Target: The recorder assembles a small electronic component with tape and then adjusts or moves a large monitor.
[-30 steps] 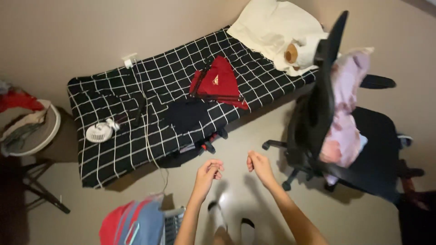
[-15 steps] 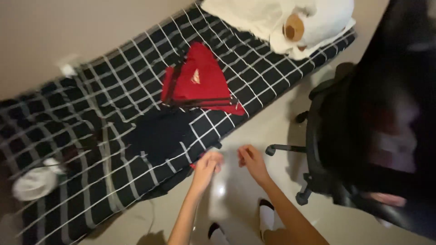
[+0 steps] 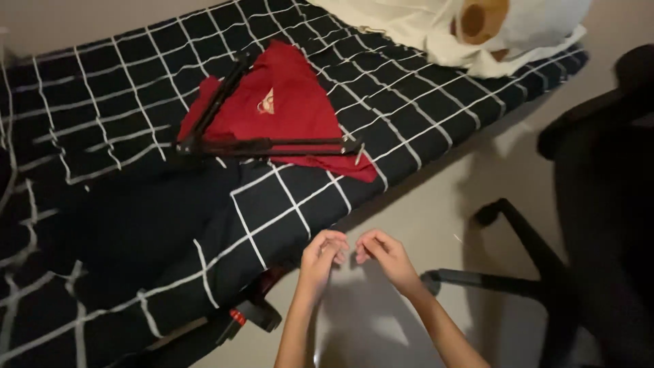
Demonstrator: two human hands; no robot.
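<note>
My left hand (image 3: 321,255) and my right hand (image 3: 383,254) hover close together over the floor, just off the near edge of the bed (image 3: 286,204). Both have their fingers curled in, and I see nothing in either. On the black-and-white checked bedcover lies a red garment (image 3: 286,116) with a folded black stand (image 3: 266,145) across it. A dark navy garment (image 3: 136,218) lies to the left of my hands on the bed.
A cream pillow (image 3: 409,27) with a brown-and-white plush toy (image 3: 484,20) sits at the head of the bed. A black office chair (image 3: 599,225) stands at right, its wheeled base (image 3: 477,279) near my right hand. A black-and-red object (image 3: 248,317) pokes out from under the bed.
The view has moved in closer to the bed and the red garment looms larger. My hands have come nearer each other and nearer the bed's edge. The chair has slid towards the right edge.
</note>
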